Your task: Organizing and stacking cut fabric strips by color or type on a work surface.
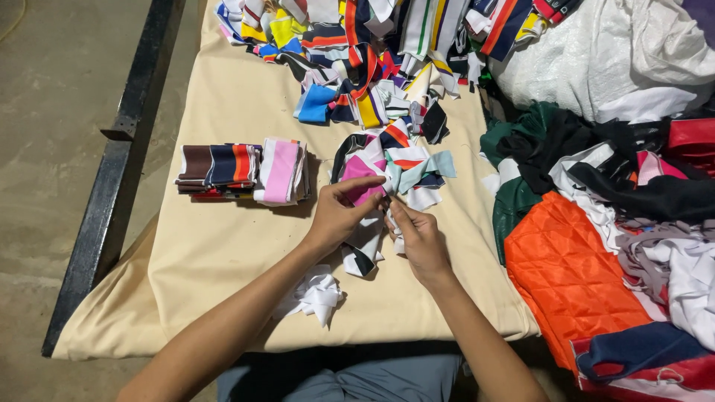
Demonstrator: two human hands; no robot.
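Note:
My left hand (339, 212) pinches a pink fabric strip (359, 170) at the near edge of a small heap of coloured fabric scraps (406, 167). My right hand (418, 237) is closed on a white scrap beside it, fingers almost touching the left hand's. A black-and-white scrap (362, 257) lies under both hands. Left of the hands sit two neat stacks: a striped stack (217, 170) and a pink-and-white stack (281, 173). A crumpled white scrap (316, 295) lies under my left forearm.
A cream cloth (223, 246) covers the table. A large heap of striped scraps (357, 52) fills the far side. A pile of garments, orange quilted fabric (570, 272) among them, lies at the right. A black metal rail (112, 179) runs along the left edge.

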